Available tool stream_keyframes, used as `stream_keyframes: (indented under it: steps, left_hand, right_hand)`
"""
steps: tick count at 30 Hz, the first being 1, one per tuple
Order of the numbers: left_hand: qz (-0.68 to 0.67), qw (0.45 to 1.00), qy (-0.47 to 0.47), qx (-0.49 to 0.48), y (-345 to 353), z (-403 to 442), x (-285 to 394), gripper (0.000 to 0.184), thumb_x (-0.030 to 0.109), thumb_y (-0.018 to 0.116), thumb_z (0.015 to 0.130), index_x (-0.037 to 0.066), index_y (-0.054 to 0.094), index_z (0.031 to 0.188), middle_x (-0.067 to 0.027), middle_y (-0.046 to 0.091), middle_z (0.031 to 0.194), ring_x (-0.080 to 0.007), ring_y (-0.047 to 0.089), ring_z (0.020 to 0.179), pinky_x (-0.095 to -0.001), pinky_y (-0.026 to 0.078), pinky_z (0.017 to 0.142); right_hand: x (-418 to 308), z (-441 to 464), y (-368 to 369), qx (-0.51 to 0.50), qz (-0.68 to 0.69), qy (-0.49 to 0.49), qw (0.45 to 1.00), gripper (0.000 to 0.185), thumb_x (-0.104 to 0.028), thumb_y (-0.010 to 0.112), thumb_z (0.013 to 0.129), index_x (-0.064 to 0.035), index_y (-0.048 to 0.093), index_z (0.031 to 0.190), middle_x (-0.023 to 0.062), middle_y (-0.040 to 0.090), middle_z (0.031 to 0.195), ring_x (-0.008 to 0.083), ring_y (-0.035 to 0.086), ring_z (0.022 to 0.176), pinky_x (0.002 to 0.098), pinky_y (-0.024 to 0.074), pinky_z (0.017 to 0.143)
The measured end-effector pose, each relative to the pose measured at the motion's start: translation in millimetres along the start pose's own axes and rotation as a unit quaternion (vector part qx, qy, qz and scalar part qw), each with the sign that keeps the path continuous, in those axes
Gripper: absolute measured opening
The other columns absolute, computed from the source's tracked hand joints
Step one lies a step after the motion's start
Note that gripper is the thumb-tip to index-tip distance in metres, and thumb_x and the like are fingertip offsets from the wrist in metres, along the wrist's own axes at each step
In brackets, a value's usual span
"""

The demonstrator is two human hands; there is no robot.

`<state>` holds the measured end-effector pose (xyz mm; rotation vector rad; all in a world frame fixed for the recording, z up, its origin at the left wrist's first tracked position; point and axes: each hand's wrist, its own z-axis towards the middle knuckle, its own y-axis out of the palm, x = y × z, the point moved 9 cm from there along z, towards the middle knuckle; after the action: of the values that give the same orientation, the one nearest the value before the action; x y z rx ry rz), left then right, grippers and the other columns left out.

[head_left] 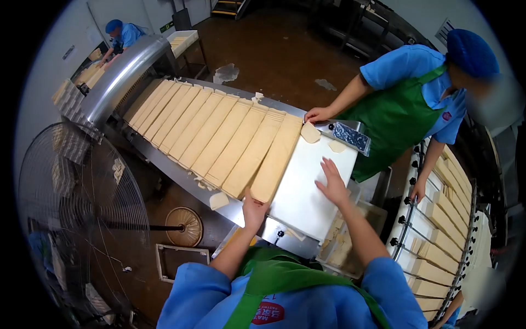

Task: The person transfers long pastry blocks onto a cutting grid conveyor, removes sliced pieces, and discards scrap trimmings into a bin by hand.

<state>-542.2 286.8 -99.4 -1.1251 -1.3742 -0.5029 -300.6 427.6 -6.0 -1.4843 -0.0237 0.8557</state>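
My left hand (255,211) is closed at the near end of the front dough strip (278,159), its fingertips against the dough. My right hand (332,183) is open with fingers spread, close over the white board (304,189), and holds nothing. Behind the front strip, several long pale dough strips (219,131) lie side by side on the conveyor. Across from me, a co-worker's hand (319,114) touches the far end of the front strip, beside a loose dough piece (310,132).
A curved metal cover (129,77) spans the conveyor's far end. A fan (82,192) stands at left. A blue-patterned packet (350,136) lies at the board's far corner. On the right, another conveyor (435,249) carries dough strips. A bin of scraps (359,257) sits below the board.
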Motion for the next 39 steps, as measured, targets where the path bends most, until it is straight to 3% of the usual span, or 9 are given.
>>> stream_keyframes:
  steps: [10,12,17,19,23,26,27,30,39]
  left_hand:
    - [0.062,0.991,-0.028,-0.112,8.5,8.0,3.2,0.081,0.013,0.071,0.073,-0.006,0.022,0.136,-0.0226,0.062,0.094,-0.0323,0.063,0.083,-0.0368,0.050,0.068]
    - [0.102,0.988,0.055,-0.098,9.8,9.8,10.3,0.089,0.017,0.073,0.073,-0.010,0.018,0.138,-0.0174,0.061,0.080,-0.0230,0.060,0.066,-0.0316,0.049,0.059]
    - [0.089,0.985,0.053,-0.140,19.1,9.4,13.2,0.087,0.017,0.073,0.071,-0.006,0.022,0.138,-0.0292,0.059,0.098,-0.0410,0.060,0.087,-0.0417,0.050,0.072]
    - [0.168,0.966,0.091,-0.172,24.6,9.3,21.5,0.088,0.019,0.074,0.070,-0.005,0.022,0.137,-0.0291,0.059,0.096,-0.0416,0.060,0.084,-0.0438,0.050,0.072]
    - [0.308,0.894,0.103,-0.308,42.5,5.8,32.4,0.092,0.028,0.072,0.071,0.005,0.016,0.141,-0.0289,0.058,0.090,-0.0422,0.060,0.081,-0.0463,0.051,0.069]
    - [0.417,0.847,0.176,-0.277,49.9,5.0,35.8,0.098,0.030,0.076,0.068,0.010,0.015,0.142,-0.0290,0.051,0.099,-0.0435,0.059,0.080,-0.0463,0.051,0.070]
    - [0.420,0.840,0.190,-0.286,58.9,3.7,34.1,0.098,0.030,0.076,0.068,0.010,0.015,0.142,-0.0290,0.051,0.099,-0.0435,0.059,0.080,-0.0463,0.051,0.070]
    - [0.441,0.850,0.167,-0.236,68.3,10.8,36.2,0.099,0.028,0.080,0.064,0.009,0.020,0.139,-0.0306,0.048,0.105,-0.0448,0.058,0.084,-0.0467,0.050,0.072]
    - [0.412,0.817,0.256,-0.310,131.5,-87.3,129.9,0.087,0.018,0.082,0.061,0.014,0.031,0.131,-0.0291,0.046,0.109,-0.0466,0.056,0.094,-0.0482,0.048,0.081]
  right_hand:
    - [31.8,215.7,74.8,-0.044,-0.062,-0.027,0.997,0.063,-0.022,0.064,0.074,0.0021,0.041,0.128,0.0199,0.044,0.131,0.0322,0.038,0.125,0.0391,0.0317,0.104]
    - [44.6,229.2,91.8,-0.094,-0.097,0.023,0.991,0.063,-0.025,0.062,0.074,0.0003,0.042,0.128,0.0184,0.044,0.132,0.0315,0.038,0.125,0.0399,0.0317,0.104]
    - [60.2,212.8,89.5,-0.094,-0.145,0.090,0.981,0.059,-0.033,0.062,0.074,-0.0078,0.048,0.125,0.0110,0.050,0.124,0.0273,0.044,0.118,0.0472,0.0353,0.095]
    - [69.6,185.8,55.3,-0.060,-0.182,0.126,0.973,0.058,-0.040,0.067,0.071,-0.0081,0.052,0.118,0.0097,0.056,0.109,0.0255,0.049,0.110,0.0460,0.0386,0.090]
    - [120.1,78.0,-10.6,0.089,-0.137,0.152,0.975,0.061,-0.039,0.074,0.066,-0.0072,0.053,0.113,0.0122,0.058,0.105,0.0286,0.052,0.106,0.0439,0.0418,0.087]
    - [156.6,-27.7,-22.4,0.101,0.121,0.348,0.924,0.068,-0.032,0.082,0.062,-0.0071,0.043,0.113,0.0177,0.060,0.101,0.0367,0.059,0.093,0.0399,0.0472,0.080]
    - [144.4,-56.1,-28.7,0.105,0.124,0.345,0.924,0.079,-0.031,0.082,0.062,-0.0094,0.038,0.124,0.0194,0.061,0.099,0.0367,0.060,0.095,0.0412,0.0475,0.081]
    - [91.5,-117.8,-34.7,0.039,0.040,0.327,0.943,0.102,-0.034,0.084,0.055,-0.0161,0.028,0.139,0.0238,0.046,0.124,0.0397,0.058,0.098,0.0417,0.0483,0.084]
    - [88.3,-286.9,-106.7,0.145,0.020,0.416,0.897,0.095,-0.041,0.083,0.050,-0.0225,0.039,0.133,0.0195,0.045,0.119,0.0386,0.058,0.094,0.0432,0.0491,0.079]
